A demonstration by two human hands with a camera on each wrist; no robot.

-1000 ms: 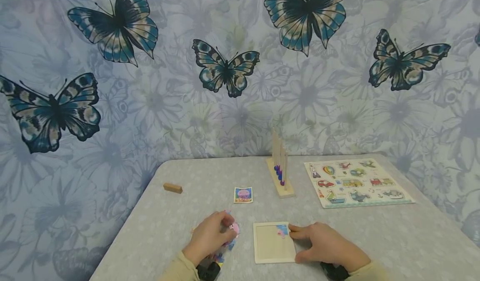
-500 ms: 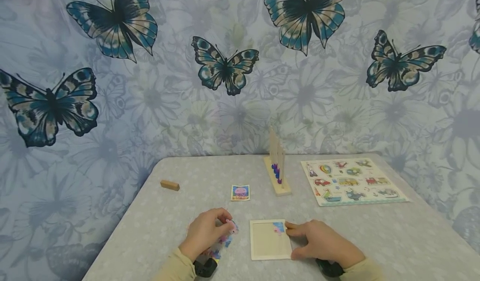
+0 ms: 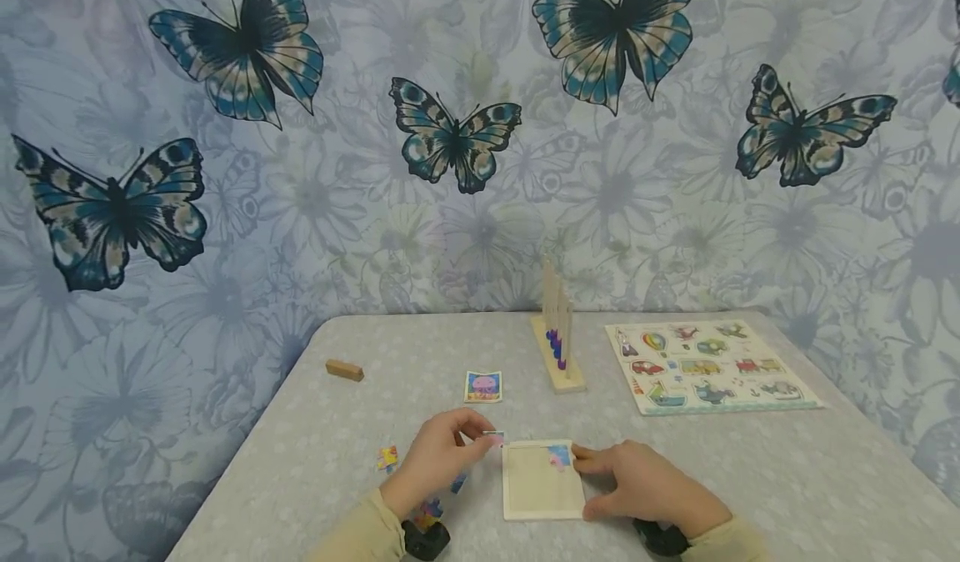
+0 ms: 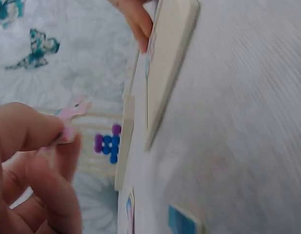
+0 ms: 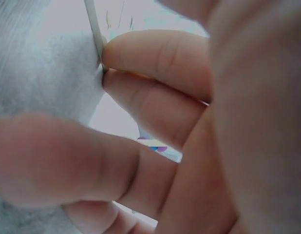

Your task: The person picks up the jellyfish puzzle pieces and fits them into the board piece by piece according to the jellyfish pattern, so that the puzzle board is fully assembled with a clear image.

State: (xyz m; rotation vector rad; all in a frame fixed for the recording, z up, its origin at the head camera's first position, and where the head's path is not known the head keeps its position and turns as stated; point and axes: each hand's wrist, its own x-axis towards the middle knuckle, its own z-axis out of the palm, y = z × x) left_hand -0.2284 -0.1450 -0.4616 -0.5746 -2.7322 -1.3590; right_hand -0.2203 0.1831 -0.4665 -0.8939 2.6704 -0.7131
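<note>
My left hand point(image 3: 441, 452) pinches a small pink jigsaw piece point(image 4: 68, 122) between thumb and fingers. In the head view the piece is at the upper left corner of a pale wooden puzzle tray point(image 3: 543, 515). Inside the tray's upper right corner lies a blue-and-pink piece point(image 3: 558, 457). My right hand point(image 3: 637, 483) rests at the tray's right side, its fairly straight fingertips point(image 5: 111, 53) touching the edge. Loose jigsaw pieces lie near my left forearm: a yellow one point(image 3: 387, 458), a blue one point(image 3: 459, 483) and a dark multicoloured cluster point(image 3: 430, 512), partly hidden.
Beyond the tray lies a small picture card point(image 3: 483, 387) with a pink figure. Behind it stands a wooden peg rack point(image 3: 570, 384) with blue and purple beads. A vehicle picture board point(image 3: 682, 391) lies at the right, a wooden block point(image 3: 344, 370) at the far left.
My left hand has lifted the pink piece from the loose pieces and moved it right to the tray's upper left corner, uncovering the yellow piece. The right hand stays at the tray.
</note>
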